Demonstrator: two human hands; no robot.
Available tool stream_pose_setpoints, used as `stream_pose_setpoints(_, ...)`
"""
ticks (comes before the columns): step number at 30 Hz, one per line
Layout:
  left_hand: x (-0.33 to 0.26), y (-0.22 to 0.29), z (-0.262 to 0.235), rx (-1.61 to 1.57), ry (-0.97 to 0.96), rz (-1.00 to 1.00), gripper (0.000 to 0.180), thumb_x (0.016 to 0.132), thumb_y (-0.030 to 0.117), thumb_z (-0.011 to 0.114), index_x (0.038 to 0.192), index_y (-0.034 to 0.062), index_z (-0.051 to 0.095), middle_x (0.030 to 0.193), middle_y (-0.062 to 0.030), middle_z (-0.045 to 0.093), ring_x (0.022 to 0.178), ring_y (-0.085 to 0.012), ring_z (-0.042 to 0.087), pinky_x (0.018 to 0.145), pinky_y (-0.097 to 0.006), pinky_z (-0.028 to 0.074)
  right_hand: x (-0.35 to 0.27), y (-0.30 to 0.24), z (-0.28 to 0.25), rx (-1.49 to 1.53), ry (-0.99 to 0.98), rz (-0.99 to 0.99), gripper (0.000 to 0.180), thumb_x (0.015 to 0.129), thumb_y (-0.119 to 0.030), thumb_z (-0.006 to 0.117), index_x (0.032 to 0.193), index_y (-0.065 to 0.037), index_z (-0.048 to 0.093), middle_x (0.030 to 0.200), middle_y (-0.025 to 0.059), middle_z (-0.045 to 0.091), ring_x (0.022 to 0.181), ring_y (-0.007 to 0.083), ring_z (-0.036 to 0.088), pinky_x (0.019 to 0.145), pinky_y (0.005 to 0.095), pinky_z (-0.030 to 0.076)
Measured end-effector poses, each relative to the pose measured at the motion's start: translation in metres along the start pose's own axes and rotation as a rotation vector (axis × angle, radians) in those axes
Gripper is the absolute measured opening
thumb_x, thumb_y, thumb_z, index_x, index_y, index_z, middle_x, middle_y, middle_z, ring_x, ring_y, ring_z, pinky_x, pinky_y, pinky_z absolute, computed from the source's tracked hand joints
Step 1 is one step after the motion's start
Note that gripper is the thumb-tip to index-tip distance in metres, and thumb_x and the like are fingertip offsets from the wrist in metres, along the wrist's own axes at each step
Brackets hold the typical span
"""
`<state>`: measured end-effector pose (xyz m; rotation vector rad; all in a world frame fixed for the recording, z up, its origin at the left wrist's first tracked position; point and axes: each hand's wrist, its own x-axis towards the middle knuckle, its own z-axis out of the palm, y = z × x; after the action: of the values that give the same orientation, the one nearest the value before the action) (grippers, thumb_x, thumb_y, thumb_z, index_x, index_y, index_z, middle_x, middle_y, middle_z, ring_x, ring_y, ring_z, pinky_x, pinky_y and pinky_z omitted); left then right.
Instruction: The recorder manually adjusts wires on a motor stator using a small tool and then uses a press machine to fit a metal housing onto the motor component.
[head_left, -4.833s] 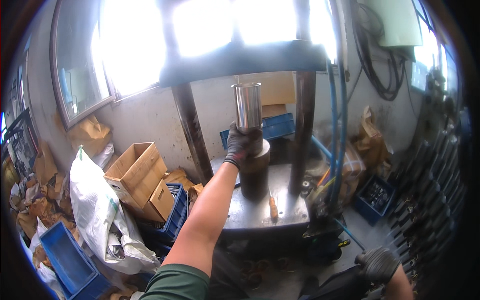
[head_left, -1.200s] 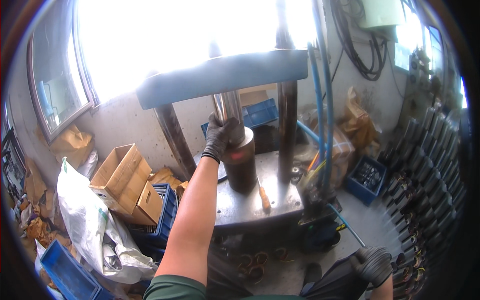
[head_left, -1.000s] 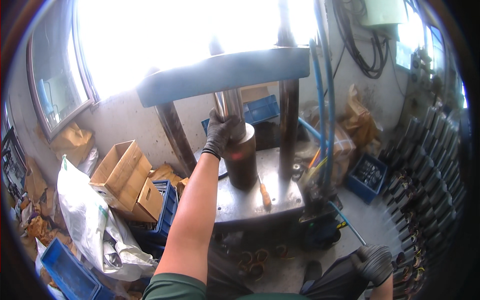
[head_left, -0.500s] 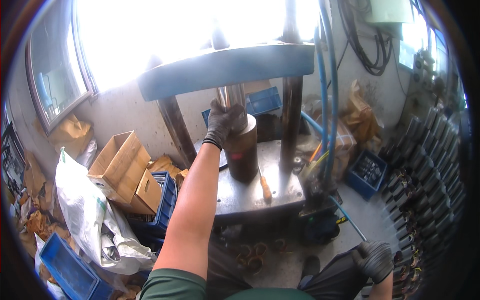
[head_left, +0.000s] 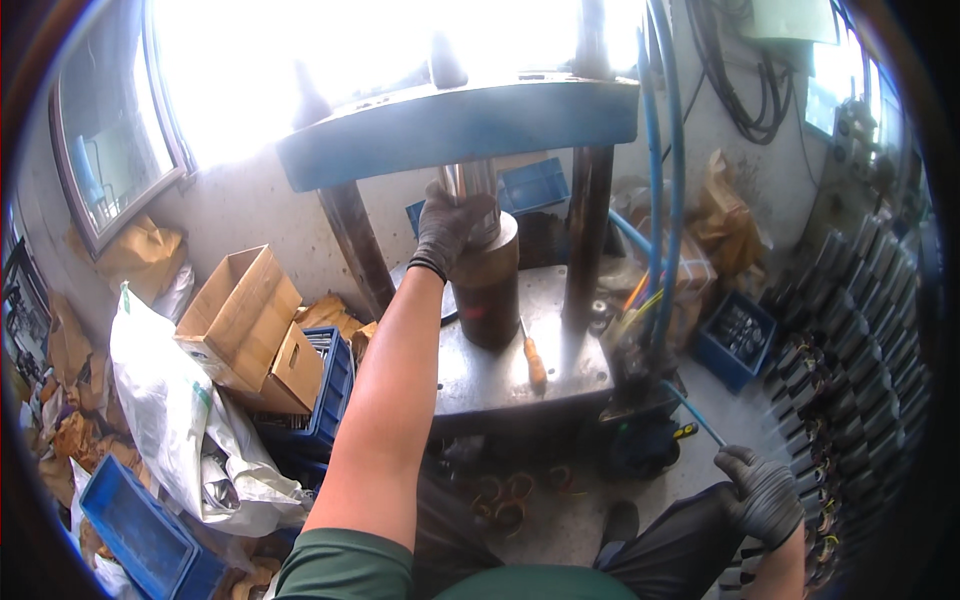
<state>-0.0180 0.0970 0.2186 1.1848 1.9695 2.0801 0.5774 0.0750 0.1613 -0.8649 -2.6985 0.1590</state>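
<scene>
One hand on work: left hand [head_left: 450, 225] gripping upright steel cylinder [head_left: 470, 185] atop brown block [head_left: 487, 285], far centre; right hand [head_left: 765, 495] near right, fingers curled, well apart.

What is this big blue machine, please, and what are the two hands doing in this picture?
The camera sits on the person's head and looks down, so the arms enter from below. The machine looks like a workshop press: a blue top beam on dark columns over a steel plate. The gloved left hand grips a shiny metal cylinder standing on a dark round block. A tool with an orange handle lies on the plate. The gloved right hand rests low near the knee; whether it holds the thin blue rod is unclear.
</scene>
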Motion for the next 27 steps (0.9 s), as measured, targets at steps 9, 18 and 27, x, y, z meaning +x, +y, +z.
stream_pose_setpoints(9,-0.003,0.006,-0.003,-0.107,-0.05,-0.08,0.067,0.075,0.017,0.094,0.124,0.0001,0.051,0.113,-0.016,0.069,0.103,-0.0236,0.07,0.092,-0.038,0.058,-0.001,0.014,0.005,0.026,-0.062,-0.013,0.02,0.08,-0.017,0.07,0.097,-0.009,0.075,0.093,0.0139,0.075,0.086,0.0373,0.073,0.079,0.0471,0.059)
stream_pose_setpoints(18,-0.013,0.023,0.0,-0.002,-0.067,-0.052,0.063,0.077,0.021,0.094,0.121,-0.0008,0.054,0.107,-0.0158,0.073,0.101,-0.0227,0.071,0.092,-0.038,0.056,-0.003,0.015,-0.014,-0.04,-0.227,-0.034,0.024,0.082,-0.023,0.066,0.1,-0.008,0.075,0.092,0.0152,0.074,0.084,0.0385,0.073,0.077,0.0475,0.059)
stream_pose_setpoints(27,-0.008,0.012,-0.007,-0.017,-0.053,-0.032,0.061,0.076,0.017,0.095,0.117,-0.001,0.054,0.105,-0.0157,0.075,0.1,-0.0226,0.072,0.093,-0.038,0.056,0.005,0.019,-0.004,-0.018,-0.267,-0.048,0.025,0.084,-0.025,0.064,0.101,-0.01,0.075,0.091,0.0163,0.074,0.085,0.0398,0.072,0.078,0.0485,0.058)
